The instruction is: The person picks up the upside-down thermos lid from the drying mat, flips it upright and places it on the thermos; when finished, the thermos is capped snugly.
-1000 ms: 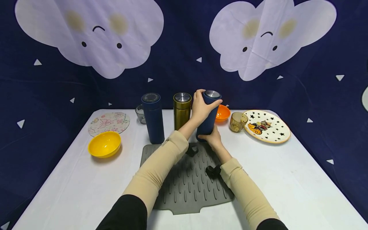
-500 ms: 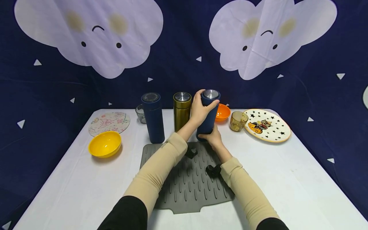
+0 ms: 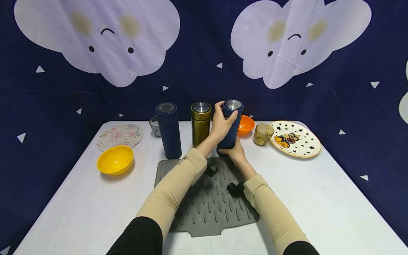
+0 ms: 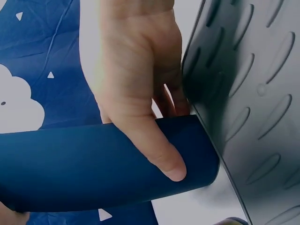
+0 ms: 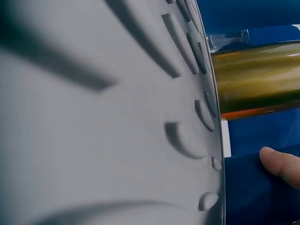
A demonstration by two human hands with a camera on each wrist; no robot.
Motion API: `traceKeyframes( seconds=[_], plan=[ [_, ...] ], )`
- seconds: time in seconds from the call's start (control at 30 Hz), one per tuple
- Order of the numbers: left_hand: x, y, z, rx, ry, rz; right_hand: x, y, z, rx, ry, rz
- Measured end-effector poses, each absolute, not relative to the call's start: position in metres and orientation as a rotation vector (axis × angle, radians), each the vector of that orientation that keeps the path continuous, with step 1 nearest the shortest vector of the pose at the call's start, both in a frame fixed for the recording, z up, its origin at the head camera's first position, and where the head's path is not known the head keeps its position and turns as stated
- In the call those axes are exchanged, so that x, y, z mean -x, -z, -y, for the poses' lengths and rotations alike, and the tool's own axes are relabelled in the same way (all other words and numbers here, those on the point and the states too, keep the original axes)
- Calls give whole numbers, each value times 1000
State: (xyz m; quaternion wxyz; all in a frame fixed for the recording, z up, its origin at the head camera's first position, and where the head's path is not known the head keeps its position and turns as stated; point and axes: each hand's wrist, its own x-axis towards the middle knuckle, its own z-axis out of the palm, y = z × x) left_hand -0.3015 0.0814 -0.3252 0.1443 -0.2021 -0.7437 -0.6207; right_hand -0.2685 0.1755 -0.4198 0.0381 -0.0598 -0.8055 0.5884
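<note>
A dark blue thermos flask (image 3: 230, 131) with a shiny steel lid top stands behind the grey mat, leaning slightly; whether its base touches the table is hard to tell. My left hand (image 3: 221, 122) grips it near the top, thumb across the front. Around its base, my right hand (image 3: 236, 151) holds it from the right. That thumb (image 4: 159, 152) lies along the lower flask in the left wrist view, and its tip (image 5: 277, 164) appears in the right wrist view. A gold thermos (image 3: 200, 127) and another blue thermos (image 3: 170, 136) stand to the left.
The ribbed grey mat (image 3: 208, 212) lies in front, under both forearms. On the left are a yellow bowl (image 3: 115, 160), a patterned round mat (image 3: 119, 136) and a clear glass cup (image 3: 154, 126). An orange bowl (image 3: 246, 124), amber glass (image 3: 263, 134) and starry plate (image 3: 302, 147) sit right.
The top of the held flask has shifted slightly left. My left thumb has drawn in closer across the flask; my right hand stays in place at its base.
</note>
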Motion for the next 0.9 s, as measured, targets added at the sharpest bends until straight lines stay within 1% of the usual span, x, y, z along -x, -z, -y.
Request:
traceKeyframes(
  seconds=[0.2,0.43,0.63,0.9],
  plan=[
    [300,329,-84,558,1725,2141,267,419,-176,145,-1830,2451],
    [299,330,-82,629,1728,2140,269,419,-176,151,-1829,2455],
    [299,329,-85,601,1673,2148,268,418,-177,154,-1838,2453],
    [297,330,-83,621,1726,2134,268,418,-177,166,-1818,2461]
  ],
)
